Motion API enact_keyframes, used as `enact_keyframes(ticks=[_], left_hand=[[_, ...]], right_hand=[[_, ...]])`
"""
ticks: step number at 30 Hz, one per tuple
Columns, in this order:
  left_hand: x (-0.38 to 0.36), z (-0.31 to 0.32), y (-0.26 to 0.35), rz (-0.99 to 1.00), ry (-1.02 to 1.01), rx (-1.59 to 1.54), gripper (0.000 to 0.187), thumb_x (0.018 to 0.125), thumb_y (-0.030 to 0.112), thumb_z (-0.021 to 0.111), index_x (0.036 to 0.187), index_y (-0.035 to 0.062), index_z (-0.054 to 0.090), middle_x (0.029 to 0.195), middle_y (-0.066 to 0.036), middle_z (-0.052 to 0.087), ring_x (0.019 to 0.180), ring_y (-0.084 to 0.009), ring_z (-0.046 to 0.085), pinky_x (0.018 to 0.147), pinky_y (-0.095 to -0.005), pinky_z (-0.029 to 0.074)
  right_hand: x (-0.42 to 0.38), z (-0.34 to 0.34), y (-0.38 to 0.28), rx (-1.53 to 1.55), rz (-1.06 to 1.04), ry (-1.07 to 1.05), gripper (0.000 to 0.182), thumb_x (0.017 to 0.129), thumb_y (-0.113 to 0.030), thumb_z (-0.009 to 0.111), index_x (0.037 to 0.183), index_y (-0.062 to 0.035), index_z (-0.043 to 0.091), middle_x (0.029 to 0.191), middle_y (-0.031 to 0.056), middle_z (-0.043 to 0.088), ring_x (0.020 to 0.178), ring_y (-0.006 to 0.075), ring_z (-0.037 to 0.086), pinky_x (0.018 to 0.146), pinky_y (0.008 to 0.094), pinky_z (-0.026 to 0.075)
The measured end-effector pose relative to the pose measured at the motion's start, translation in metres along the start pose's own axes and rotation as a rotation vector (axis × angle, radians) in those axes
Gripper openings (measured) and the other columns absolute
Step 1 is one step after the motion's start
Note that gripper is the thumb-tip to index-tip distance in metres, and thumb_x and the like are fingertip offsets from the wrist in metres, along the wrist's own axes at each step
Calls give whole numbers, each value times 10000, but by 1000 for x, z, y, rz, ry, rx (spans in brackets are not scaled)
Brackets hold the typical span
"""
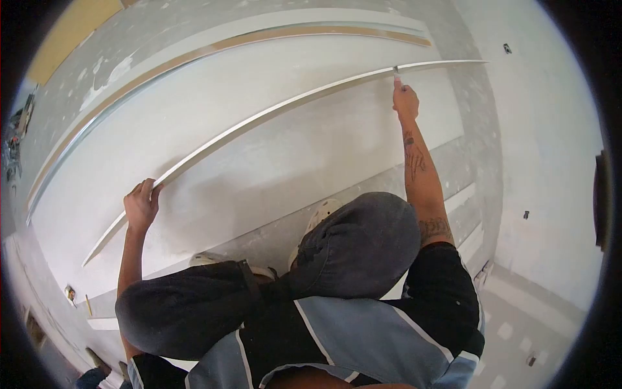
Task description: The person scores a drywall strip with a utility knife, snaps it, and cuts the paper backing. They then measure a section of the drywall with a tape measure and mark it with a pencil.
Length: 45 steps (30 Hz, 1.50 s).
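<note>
A long, narrow white drywall strip (pixel 278 107) runs across a large white drywall sheet (pixel 259 175), looking bowed in the wide lens. My left hand (pixel 140 202) is closed around the strip near its left end. Out at arm's length, my right hand (pixel 405 102) is closed, with a finger pointing along a small tool (pixel 396 72), apparently a utility knife, mostly hidden in the grip. Its dark tip meets the strip toward the right end. My knees are bent close to the sheet's near edge.
Beyond the sheet lie long brown-edged strips (pixel 227 44) and a metal profile. A finished wall (pixel 538 129) with box cutouts rises at the right. A pencil-like yellow stick (pixel 89 305) is at lower left. Another person's leg and shoe (pixel 97 363) show at bottom left.
</note>
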<state>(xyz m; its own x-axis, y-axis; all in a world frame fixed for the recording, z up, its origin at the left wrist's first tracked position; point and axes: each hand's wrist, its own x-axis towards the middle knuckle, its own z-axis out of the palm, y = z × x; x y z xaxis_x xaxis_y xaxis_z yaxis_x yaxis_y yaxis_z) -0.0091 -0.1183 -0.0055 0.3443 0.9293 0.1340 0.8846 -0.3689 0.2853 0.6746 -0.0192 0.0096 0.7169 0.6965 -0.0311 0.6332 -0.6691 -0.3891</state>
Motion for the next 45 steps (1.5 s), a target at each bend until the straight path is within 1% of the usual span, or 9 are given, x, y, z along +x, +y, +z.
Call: enact_keyframes(ticks=[4,11,14,22,27,34,39,41,45], left_hand=[[0,-1,2,-17,-12,9,155,837,157,669,814,58,552,666,-96,585,603,-276,593,507,-390,448],[-1,0,1,-45,-52,15,147,847,176,662,862,59,574,696,-124,602,623,-313,607,534,-404,464],[-1,0,-1,-51,-63,17,145,848,175,661,867,59,576,699,-123,603,632,-311,611,539,-402,467],[-2,0,-2,-62,-82,4,127,848,162,654,883,62,583,724,-123,617,650,-304,622,552,-398,476],[-2,3,1,-22,10,15,139,835,164,669,846,71,566,690,-92,588,622,-281,599,514,-389,456],[-4,3,-1,-22,23,29,149,833,188,670,828,77,572,695,-83,604,622,-268,608,519,-386,464],[-2,-1,6,-61,-10,16,152,837,194,664,818,75,572,697,-86,605,632,-276,614,533,-393,471],[-2,-3,8,-76,-21,10,159,839,200,662,811,73,571,703,-88,608,640,-284,617,540,-399,472],[35,-9,25,34,-131,27,194,827,218,658,928,70,586,749,-98,632,673,-306,633,584,-418,499]], right_hand=[[0,4,-3,-83,7,25,573,895,-597,398,840,-78,635,824,126,677,885,330,644,759,480,477],[-100,19,-32,-130,-220,86,473,905,-528,460,831,-86,611,751,156,658,757,399,639,663,512,490],[-158,35,-55,-139,-454,-63,393,891,-504,511,836,-125,599,707,147,645,734,403,633,637,518,485],[-26,7,-1,-117,-59,163,577,903,-589,398,909,-65,642,889,161,671,899,378,631,763,492,482],[-1,5,6,-104,10,17,572,907,-586,395,879,-68,636,873,152,670,883,376,627,755,484,478],[-105,36,-40,-122,-282,48,511,913,-554,435,792,-81,584,770,149,651,768,396,626,681,505,477],[-241,63,-98,-166,-508,-172,439,931,-496,448,871,-83,587,646,148,629,629,353,639,582,495,491],[-286,59,-125,-110,-686,-445,428,932,-485,463,880,-72,564,631,142,614,606,340,631,556,470,482],[-299,52,-143,186,-740,-510,420,931,-473,486,847,-64,532,616,134,592,572,338,608,525,447,458]])
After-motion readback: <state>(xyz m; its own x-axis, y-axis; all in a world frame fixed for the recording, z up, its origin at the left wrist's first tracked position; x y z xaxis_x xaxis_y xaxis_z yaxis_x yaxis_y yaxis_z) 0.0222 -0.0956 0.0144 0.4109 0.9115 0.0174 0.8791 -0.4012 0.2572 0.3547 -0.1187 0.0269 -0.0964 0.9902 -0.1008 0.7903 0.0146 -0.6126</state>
